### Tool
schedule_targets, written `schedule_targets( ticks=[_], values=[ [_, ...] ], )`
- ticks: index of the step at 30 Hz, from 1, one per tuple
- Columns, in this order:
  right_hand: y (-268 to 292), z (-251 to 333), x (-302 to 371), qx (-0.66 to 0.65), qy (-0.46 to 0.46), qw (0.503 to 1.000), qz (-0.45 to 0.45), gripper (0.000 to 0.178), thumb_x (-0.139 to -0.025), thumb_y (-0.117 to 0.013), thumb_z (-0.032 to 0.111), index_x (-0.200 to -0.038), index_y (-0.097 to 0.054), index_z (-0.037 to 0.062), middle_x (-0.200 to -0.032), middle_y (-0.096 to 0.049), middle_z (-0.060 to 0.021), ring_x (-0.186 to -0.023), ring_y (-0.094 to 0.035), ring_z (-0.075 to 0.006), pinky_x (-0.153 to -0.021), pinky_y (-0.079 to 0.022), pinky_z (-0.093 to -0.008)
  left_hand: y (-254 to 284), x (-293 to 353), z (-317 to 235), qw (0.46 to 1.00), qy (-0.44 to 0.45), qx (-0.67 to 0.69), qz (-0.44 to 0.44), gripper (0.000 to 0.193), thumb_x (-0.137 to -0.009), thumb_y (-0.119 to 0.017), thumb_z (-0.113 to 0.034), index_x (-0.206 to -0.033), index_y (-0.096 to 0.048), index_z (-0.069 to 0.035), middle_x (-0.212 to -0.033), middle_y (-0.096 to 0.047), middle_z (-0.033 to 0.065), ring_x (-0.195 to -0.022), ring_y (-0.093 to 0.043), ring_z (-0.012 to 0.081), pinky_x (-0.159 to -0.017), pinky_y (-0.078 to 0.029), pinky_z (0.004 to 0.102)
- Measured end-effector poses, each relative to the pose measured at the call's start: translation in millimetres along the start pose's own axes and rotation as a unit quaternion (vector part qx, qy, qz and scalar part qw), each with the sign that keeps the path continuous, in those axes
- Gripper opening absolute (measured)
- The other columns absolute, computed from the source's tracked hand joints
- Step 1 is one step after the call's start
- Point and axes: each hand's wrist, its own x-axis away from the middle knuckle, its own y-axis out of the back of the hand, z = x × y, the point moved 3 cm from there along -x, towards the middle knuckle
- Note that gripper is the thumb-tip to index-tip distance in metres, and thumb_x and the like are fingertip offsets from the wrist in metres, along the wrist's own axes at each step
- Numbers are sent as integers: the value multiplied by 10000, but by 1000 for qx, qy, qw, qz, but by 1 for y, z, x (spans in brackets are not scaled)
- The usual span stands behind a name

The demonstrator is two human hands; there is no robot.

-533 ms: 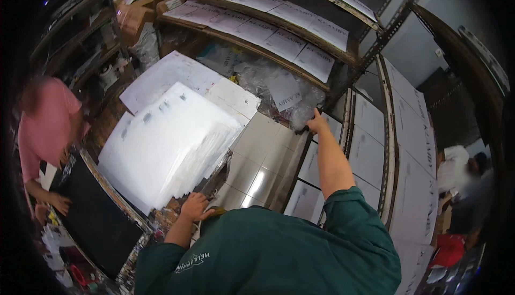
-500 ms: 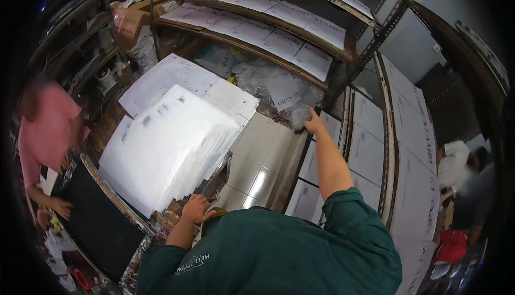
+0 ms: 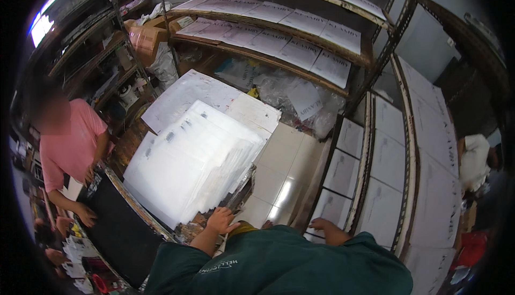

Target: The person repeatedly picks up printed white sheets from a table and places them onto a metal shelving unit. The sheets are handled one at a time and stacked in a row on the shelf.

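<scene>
My left hand [image 3: 221,221] rests with fingers apart at the near edge of a worktable, beside a stack of white sheets [image 3: 188,155]. Nothing shows in it. Small dark print marks dot the upper left of the top sheet. Bent back close to my body, my right hand [image 3: 325,226] is over the near end of a low rack shelf holding printed white sheets [image 3: 339,174]. Its fingers point left, partly stretched, with no object visible in them. Part of that hand is hard to make out against my green sleeve.
A person in a pink shirt [image 3: 75,139] stands at left, hands at a black framed panel [image 3: 120,225]. Metal racks with printed sheets [image 3: 289,48] run along the back and right. Clear plastic [image 3: 327,118] lies under the back rack; a cardboard box [image 3: 146,40] sits behind.
My right hand has drawn back from beside the clear plastic to near my body. My left hand stays at the table edge. The whole view has shifted slightly.
</scene>
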Motion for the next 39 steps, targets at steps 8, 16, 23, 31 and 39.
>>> schedule_targets(
  ticks=[8, 16, 23, 31, 39],
  values=[
    [54, 13, 2, -190, -56, 965, -175, 561, -751, -673, 306, -1209, -526, 16, -923, -639, -150, -739, -620, -238, -690, -506, -344, -7, 0, 3, 997, 3, -54, 49, 476, -838, -463, -508, -818, -666, -79, -903, -576, 84, -956, -486, 243, -860, -355, 386],
    [32, 67, 22, -76, -4, 988, -132, 516, -740, -579, 372, -1173, -569, 91, -1214, -545, -133, -1119, -513, -301, -951, -399, -371, -5, -1, -4, 998, 9, -49, 35, 452, -832, -491, -485, -871, -655, -67, -951, -573, 78, -1011, -475, 238, -892, -337, 387],
    [8, 32, 17, -108, -69, 991, -43, 484, -764, -564, 397, -1154, -588, 112, -1201, -550, -133, -1053, -552, -309, -901, -444, -384, -3, 0, -6, 996, 22, -39, 75, 464, -833, -482, -489, -890, -650, -60, -973, -569, 83, -1027, -470, 243, -903, -325, 403],
    [8, 4, -20, -112, -68, 990, -58, 560, -713, -665, 354, -1185, -563, 72, -1201, -550, -140, -1036, -563, -301, -882, -455, -378, -16, 2, 0, 997, 0, -56, 59, 458, -836, -491, -483, -879, -642, -52, -941, -574, 92, -1017, -474, 251, -892, -332, 410],
    [31, 43, -7, -41, -20, 997, -68, 617, -779, -585, 436, -1218, -509, 8, -1259, -484, -173, -1036, -537, -288, -861, -451, -376, -5, 0, -5, 998, -3, -41, 39, 450, -844, -484, -477, -869, -639, -55, -919, -571, 80, -1014, -476, 246, -884, -338, 396]
  ],
)
